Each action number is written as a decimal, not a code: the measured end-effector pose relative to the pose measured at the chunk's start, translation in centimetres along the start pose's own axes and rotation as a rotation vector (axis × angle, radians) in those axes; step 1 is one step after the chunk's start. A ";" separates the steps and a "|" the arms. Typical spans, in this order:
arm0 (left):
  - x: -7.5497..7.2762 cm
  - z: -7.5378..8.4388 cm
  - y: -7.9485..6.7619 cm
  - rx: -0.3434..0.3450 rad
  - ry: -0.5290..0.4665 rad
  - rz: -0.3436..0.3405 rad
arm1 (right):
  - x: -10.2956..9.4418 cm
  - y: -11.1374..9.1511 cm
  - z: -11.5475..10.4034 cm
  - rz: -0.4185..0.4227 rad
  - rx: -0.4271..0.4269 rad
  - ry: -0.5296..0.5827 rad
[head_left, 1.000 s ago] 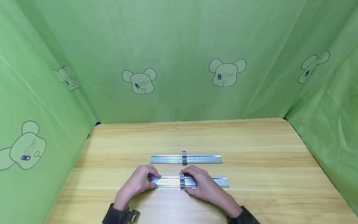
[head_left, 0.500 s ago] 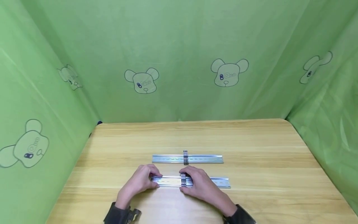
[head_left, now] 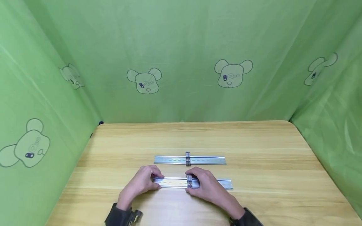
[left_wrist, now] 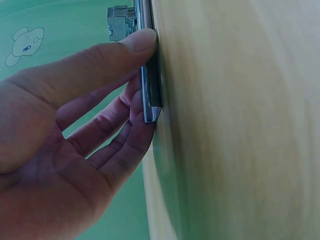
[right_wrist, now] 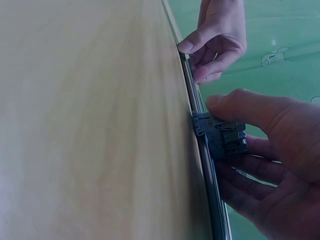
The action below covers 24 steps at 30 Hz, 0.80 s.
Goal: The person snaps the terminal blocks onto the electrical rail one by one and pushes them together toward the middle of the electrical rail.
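Observation:
Two slotted metal DIN rails lie parallel across the wooden table. My left hand grips the left end of the near DIN rail, thumb on its front edge and fingers behind. Partway along that rail sits a small stack of grey terminal blocks. My right hand holds this stack between thumb and fingers, the thumb at its front end. The right wrist view shows the terminal blocks seated on the rail, within the curve of the right hand.
Behind the near rail lies the far DIN rail, carrying its own stack of terminal blocks near the middle. The wooden table is bordered by a green curtain at the back and both sides.
My right hand first shifted left over the terminal blocks, then moved right with them, so the stack sits farther right along the near rail. The left hand keeps its grip on the rail's end.

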<state>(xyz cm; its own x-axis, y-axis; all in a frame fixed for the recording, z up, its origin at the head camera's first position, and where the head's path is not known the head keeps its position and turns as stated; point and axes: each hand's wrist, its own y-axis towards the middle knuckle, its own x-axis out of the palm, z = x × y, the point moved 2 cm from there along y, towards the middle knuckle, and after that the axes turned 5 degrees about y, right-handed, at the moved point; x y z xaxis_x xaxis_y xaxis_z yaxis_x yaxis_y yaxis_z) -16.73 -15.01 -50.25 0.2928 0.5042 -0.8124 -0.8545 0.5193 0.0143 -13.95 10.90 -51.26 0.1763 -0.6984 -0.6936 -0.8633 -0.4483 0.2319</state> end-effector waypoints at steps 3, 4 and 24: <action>0.1 0.0 -0.1 -0.001 -0.006 -0.003 | -0.1 -0.2 0.0 -0.010 -0.006 -0.002; 0.1 0.0 -0.1 -0.001 -0.007 -0.002 | -0.3 -0.3 0.0 -0.014 -0.006 -0.007; -0.1 0.0 0.1 0.014 0.045 -0.002 | -8.8 -3.8 4.4 -0.178 0.156 -0.161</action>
<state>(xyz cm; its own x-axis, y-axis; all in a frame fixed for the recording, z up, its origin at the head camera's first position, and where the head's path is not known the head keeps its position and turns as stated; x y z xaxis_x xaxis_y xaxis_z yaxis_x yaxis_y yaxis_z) -16.89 -15.00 -50.15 0.2741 0.4717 -0.8381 -0.8479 0.5298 0.0209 -14.31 21.17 -49.05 0.2654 -0.5134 -0.8161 -0.8898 -0.4563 -0.0023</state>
